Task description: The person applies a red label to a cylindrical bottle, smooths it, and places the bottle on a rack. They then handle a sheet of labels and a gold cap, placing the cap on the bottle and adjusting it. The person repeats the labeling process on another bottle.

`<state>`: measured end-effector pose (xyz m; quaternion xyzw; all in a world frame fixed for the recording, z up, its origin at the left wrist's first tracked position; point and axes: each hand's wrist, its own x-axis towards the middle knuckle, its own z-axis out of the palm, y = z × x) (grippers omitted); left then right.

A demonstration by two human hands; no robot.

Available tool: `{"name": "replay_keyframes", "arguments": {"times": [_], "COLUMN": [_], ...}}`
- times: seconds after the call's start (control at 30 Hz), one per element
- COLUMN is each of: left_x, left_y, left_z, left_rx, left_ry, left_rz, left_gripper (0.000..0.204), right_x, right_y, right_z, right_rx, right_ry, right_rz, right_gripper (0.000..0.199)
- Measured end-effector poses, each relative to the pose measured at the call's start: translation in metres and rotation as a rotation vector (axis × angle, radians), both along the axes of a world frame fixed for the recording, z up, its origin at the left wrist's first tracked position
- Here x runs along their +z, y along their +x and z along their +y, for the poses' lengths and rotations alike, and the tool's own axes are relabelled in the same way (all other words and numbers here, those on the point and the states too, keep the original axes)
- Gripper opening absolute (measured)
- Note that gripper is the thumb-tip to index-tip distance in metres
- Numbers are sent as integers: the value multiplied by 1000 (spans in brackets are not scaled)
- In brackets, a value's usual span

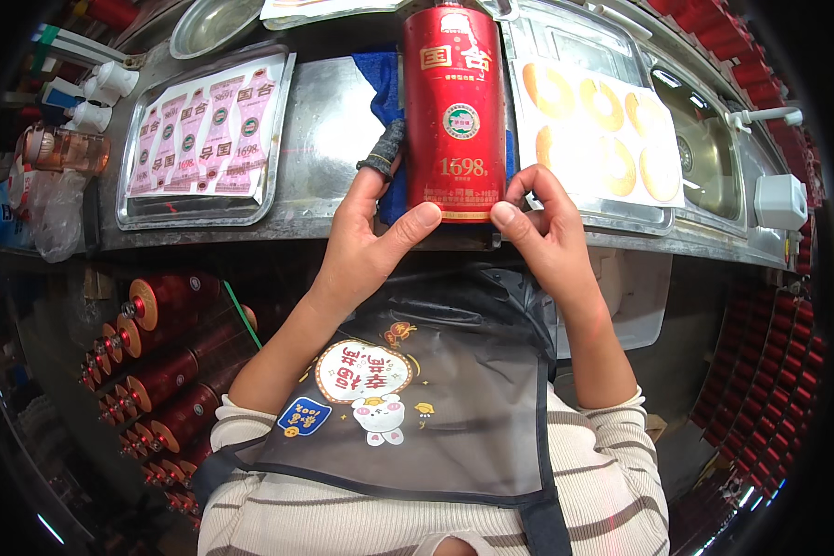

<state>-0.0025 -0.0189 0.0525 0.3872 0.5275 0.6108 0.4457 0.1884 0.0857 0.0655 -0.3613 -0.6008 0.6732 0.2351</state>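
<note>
A red bottle (454,111) with gold and white printing and a round green-and-white emblem lies in front of me, its base toward me, at the worktop's near edge. Under it and out to its left shows a blue cloth (376,79). My left hand (366,232) grips the lower left side, thumb on the bottle's base edge; a dark cover wraps its index finger. At the lower right corner, my right hand (549,232) has its thumb against the base edge and its index finger bent beside it. The other fingers are partly hidden.
At left a metal tray (271,176) holds a pink label sheet (208,130); at right lies a sheet of gold decals (612,139). Beyond it is a sink (727,185) with a white faucet (764,118). Red bottles (171,371) are stacked lower left; a metal bowl (190,42) stands at the back.
</note>
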Motion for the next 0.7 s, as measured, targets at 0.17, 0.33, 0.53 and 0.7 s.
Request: {"name": "replay_keyframes", "arguments": {"times": [0.17,0.33,0.53,0.7], "left_x": [-1,-3,-4,-3], "left_y": [1,0,0,0], "left_z": [0,1,0,1], "left_rx": [7,9,15,8], "left_ry": [0,13,1,2], "left_rz": [36,61,40,31], "left_gripper": [74,73,73,74], "right_x": [-2,-3,-2,-1], "right_y": [-2,1,4,4], "right_z": [0,3,8,4], "right_rx": [-5,20,11,41], "right_ry": [-24,-2,-82,-45], "right_rz": [43,-5,47,-12], "right_gripper": [29,25,18,21]}}
